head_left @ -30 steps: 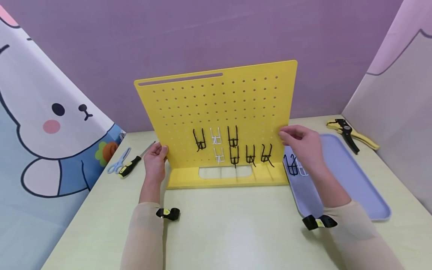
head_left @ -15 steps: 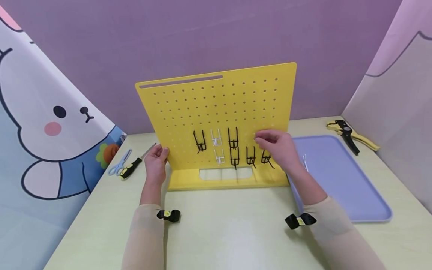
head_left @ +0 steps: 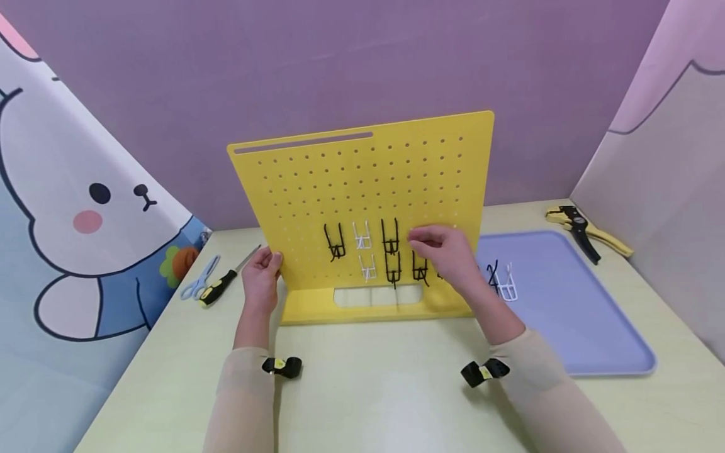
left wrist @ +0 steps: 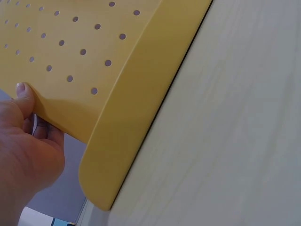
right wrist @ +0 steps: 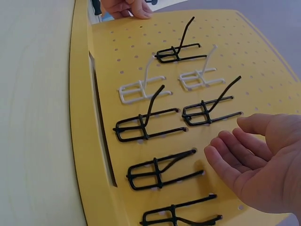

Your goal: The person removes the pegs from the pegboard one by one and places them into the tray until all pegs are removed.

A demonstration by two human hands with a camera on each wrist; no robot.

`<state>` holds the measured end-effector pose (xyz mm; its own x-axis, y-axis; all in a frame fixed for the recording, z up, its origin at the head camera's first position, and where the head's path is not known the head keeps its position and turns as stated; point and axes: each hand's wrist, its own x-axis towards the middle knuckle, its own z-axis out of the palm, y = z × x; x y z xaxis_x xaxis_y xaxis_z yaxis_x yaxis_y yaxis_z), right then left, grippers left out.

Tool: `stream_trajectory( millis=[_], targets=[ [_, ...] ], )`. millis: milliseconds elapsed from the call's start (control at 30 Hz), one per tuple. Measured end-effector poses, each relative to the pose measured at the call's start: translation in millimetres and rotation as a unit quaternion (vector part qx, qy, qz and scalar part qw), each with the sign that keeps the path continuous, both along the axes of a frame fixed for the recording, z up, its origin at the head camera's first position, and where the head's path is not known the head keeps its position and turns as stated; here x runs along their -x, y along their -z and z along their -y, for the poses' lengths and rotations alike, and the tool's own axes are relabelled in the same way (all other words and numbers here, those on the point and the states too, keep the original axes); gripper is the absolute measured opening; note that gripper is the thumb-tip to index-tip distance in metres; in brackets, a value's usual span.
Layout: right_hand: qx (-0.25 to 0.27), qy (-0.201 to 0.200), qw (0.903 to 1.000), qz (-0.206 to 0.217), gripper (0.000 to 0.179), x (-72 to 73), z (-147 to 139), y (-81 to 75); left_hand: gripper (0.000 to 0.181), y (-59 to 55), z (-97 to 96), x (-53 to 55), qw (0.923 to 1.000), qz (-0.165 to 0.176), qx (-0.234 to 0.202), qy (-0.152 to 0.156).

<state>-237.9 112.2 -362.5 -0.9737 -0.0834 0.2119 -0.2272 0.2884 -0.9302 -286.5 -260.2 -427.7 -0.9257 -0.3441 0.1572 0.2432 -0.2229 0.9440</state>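
Observation:
A yellow pegboard (head_left: pixel 362 182) stands upright on its yellow base. Several black wire hooks (head_left: pixel 335 242) and two white wire hooks (head_left: pixel 362 235) hang on its lower half. My left hand (head_left: pixel 261 274) holds the board's left edge, thumb on the front face and fingers behind, as the left wrist view shows. My right hand (head_left: pixel 447 255) hovers in front of the board's lower right part with fingers loosely bent and nothing between them. In the right wrist view its fingertips are beside the upper black hook (right wrist: pixel 207 112). From the head, that hand partly hides the lower right hooks.
To the right lies a lavender tray (head_left: pixel 589 314) with a black hook (head_left: pixel 493 277) and a white hook (head_left: pixel 508 286). A yellow-and-black wire stripper (head_left: pixel 583 231) is behind it. Blue scissors (head_left: pixel 200 280) and a screwdriver (head_left: pixel 218 288) lie left of the board.
My right hand has moved left from the board's right edge to in front of the hooks. Tray hooks once behind it show again. My left hand keeps its hold on the left edge.

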Motion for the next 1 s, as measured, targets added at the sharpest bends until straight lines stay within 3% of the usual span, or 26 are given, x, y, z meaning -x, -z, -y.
stream_trajectory(
  millis=[200,567,800,1000],
  targets=[
    [0.004,-0.015,0.9999,0.006,0.025,1.1,10.0,3.9,0.012,1.3,1.1,-2.3,1.0,0.006,0.0,-0.002],
    [0.039,-0.024,0.9986,0.025,0.027,0.8,16.8,5.0,0.012,-16.0,-3.5,-11.5,0.9995,0.02,-0.005,0.024],
    [0.125,-0.042,0.9901,0.047,0.033,0.7,22.2,8.2,0.014,-5.4,-0.1,-3.1,0.9996,0.006,-0.021,0.016],
    [0.155,-0.059,0.9835,0.073,0.038,1.8,25.4,10.9,0.014,-0.6,0.1,0.1,0.9997,-0.001,-0.021,0.01]
  ],
)
